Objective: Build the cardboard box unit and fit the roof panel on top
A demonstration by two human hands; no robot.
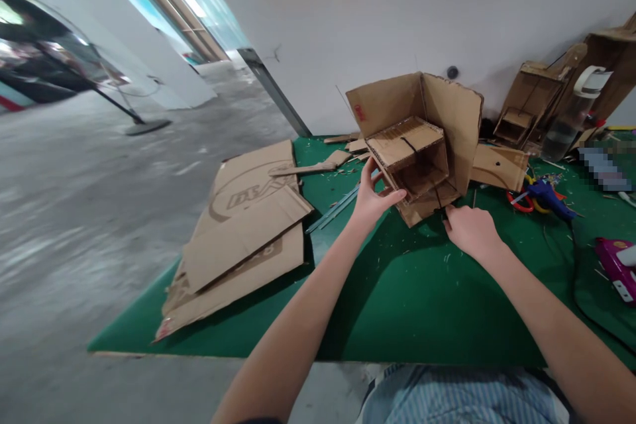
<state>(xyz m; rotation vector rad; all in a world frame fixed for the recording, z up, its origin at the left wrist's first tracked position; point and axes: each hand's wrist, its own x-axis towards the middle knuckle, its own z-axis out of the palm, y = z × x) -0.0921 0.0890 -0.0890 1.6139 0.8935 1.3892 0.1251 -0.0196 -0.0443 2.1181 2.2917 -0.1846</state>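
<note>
Left hand grips one boxy cardboard structure.

The bare left arm comes in from seven o'clock and points to one. The left hand curves, thumb toward three, fingers up toward twelve. The bare right arm comes from four o'clock, pointing to ten. The right hand curls like a fist.
</note>
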